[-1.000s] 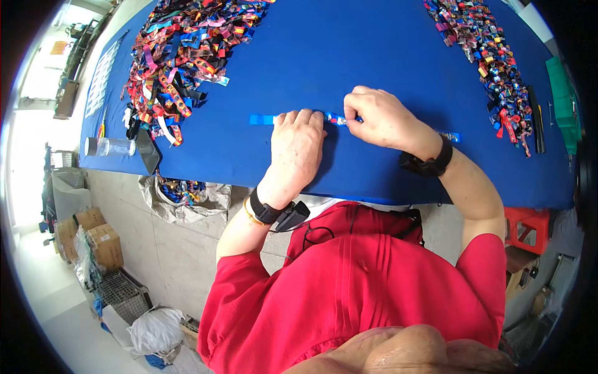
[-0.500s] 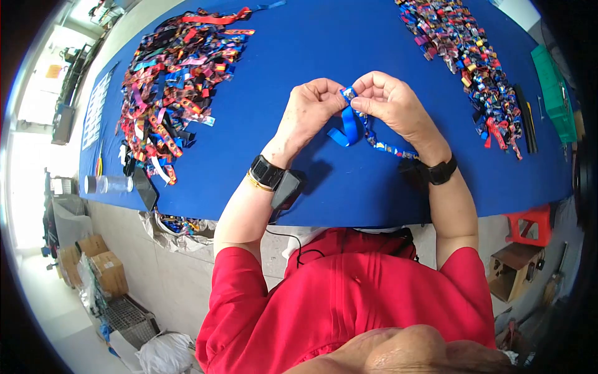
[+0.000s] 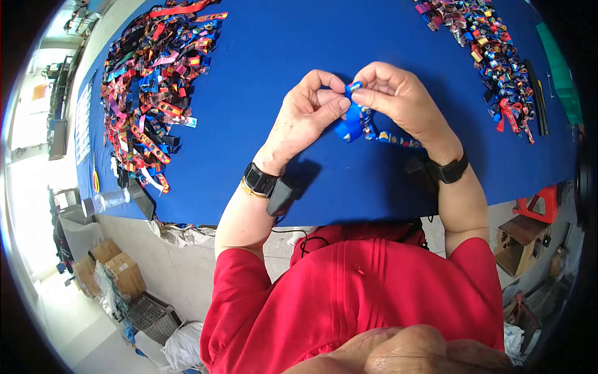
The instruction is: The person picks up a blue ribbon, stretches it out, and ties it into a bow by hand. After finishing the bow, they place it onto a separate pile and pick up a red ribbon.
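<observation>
A blue ribbon (image 3: 350,128), printed with small colourful figures on one face, hangs in a loop between my hands above the blue table. My right hand (image 3: 402,103) pinches its upper, folded part between thumb and fingers. My left hand (image 3: 302,118) is curled at the other side, its thumb pressed on the ribbon and its index finger bent above. The printed tail runs down to the right, passing below my right hand toward the wrist. Exactly how the ribbon is folded at the fingertips is hidden.
A heap of mixed printed ribbons (image 3: 149,87) covers the table's left side. Another long pile of ribbon pieces (image 3: 498,59) lies at right, beside dark strips (image 3: 537,100) and a green tray (image 3: 560,75). A clear bottle (image 3: 109,201) lies at the left edge. A red stool (image 3: 537,204) stands below right.
The ribbon has been turned and bunched closer to my fingertips, its plain blue loop now shorter. My left thumb has moved onto it. The view has shifted slightly.
</observation>
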Tool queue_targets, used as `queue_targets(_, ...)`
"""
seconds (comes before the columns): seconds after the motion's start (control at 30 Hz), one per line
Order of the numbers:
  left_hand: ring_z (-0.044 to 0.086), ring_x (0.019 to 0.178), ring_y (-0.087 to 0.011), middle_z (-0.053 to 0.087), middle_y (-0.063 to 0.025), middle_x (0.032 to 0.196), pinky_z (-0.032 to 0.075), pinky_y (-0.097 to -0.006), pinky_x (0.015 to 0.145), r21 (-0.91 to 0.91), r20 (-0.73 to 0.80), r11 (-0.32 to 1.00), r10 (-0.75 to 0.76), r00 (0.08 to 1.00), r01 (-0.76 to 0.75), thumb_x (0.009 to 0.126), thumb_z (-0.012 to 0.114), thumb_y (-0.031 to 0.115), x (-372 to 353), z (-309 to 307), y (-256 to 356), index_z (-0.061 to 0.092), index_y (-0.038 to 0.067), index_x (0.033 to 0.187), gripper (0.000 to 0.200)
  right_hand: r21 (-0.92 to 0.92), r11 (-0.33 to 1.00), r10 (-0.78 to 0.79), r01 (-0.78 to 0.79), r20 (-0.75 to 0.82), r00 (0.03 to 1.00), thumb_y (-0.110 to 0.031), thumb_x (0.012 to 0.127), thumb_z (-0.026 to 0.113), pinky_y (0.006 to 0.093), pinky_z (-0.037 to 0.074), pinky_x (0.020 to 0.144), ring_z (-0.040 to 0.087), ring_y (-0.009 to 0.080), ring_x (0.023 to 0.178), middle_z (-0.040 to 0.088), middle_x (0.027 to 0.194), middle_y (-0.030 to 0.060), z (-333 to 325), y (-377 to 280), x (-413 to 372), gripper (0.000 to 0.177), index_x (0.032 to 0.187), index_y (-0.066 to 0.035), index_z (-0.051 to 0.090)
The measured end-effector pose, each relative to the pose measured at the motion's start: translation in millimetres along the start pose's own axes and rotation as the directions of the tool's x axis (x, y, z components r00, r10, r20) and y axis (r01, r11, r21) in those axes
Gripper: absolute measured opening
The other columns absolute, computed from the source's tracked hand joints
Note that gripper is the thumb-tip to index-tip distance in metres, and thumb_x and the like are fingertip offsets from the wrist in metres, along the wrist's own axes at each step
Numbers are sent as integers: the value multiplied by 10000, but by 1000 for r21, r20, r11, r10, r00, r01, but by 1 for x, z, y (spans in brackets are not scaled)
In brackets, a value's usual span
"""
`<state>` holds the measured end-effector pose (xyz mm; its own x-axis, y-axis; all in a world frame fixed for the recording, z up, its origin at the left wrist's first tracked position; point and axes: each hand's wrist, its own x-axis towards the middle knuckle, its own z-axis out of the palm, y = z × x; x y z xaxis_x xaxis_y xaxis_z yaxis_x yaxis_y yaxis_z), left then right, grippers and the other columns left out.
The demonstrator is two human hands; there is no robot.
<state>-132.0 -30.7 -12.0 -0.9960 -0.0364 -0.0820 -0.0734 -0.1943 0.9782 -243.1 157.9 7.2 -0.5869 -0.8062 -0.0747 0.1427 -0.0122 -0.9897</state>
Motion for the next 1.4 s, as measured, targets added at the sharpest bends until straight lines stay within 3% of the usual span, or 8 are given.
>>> queue_targets(0.07,626,793,-37,727,-22,858,507,-206,695,-12,5,1000,20,1000,-20,987,684,54,-1,2,2,579,12,1168,213,-19,999,-42,42,-35,998,-62,971,704,201,532,777,644,41,849,691,924,-9,-1,1,1,87,1038,-18,669)
queue_targets(0.17,653,899,-69,731,-29,968,526,-219,829,15,74,1000,-26,997,25,1000,676,71,-2,-3,1,612,11,1191,210,-42,998,-51,49,-50,997,-49,971,698,203,536,786,648,44,863,691,926,-3,-2,1,0,87,1046,-19,666)
queue_targets(0.27,653,894,-69,729,-33,974,526,-218,824,-9,42,1000,6,999,-6,1005,668,70,-1,-4,-4,641,9,1148,158,-2,998,-56,56,-26,998,-38,970,692,207,538,789,653,51,873,694,932,8,0,3,0,96,1058,-14,662)
queue_targets(0.37,652,898,-64,728,-25,981,528,-216,815,-146,35,988,-39,999,43,1006,662,59,-3,0,4,651,13,1135,137,66,997,-48,49,-25,999,-28,968,688,212,540,796,659,62,883,696,940,18,6,2,-1,107,1068,-8,658)
queue_targets(0.6,593,767,-6,683,38,884,488,-182,691,55,-38,998,29,999,-27,999,680,88,-2,2,-2,666,27,1097,116,-11,998,-56,56,-75,996,-45,972,689,213,536,806,657,58,906,697,955,12,6,7,0,122,1083,-1,660)
queue_targets(0.97,694,780,-132,726,-82,962,551,-268,744,110,201,981,-182,963,163,989,627,54,-4,-12,12,634,-7,1175,196,122,990,-32,73,-312,950,-246,973,737,199,500,759,615,29,827,677,904,-30,-12,4,1,222,1091,-65,685)
queue_targets(1.2,714,876,-166,721,-137,1059,564,-291,831,-49,128,996,-69,989,76,1035,572,107,-2,-2,5,611,-24,1211,223,45,998,-42,55,-237,971,-215,973,733,201,510,739,624,41,804,685,911,-12,-7,3,-1,207,1087,-52,678)
queue_targets(1.4,714,811,-159,738,-119,964,559,-275,731,24,128,996,-92,988,90,1047,613,157,0,-5,3,625,-4,1156,195,85,996,-11,22,-120,993,-104,964,723,226,553,735,674,83,829,701,943,41,3,0,-2,185,1106,-13,648)
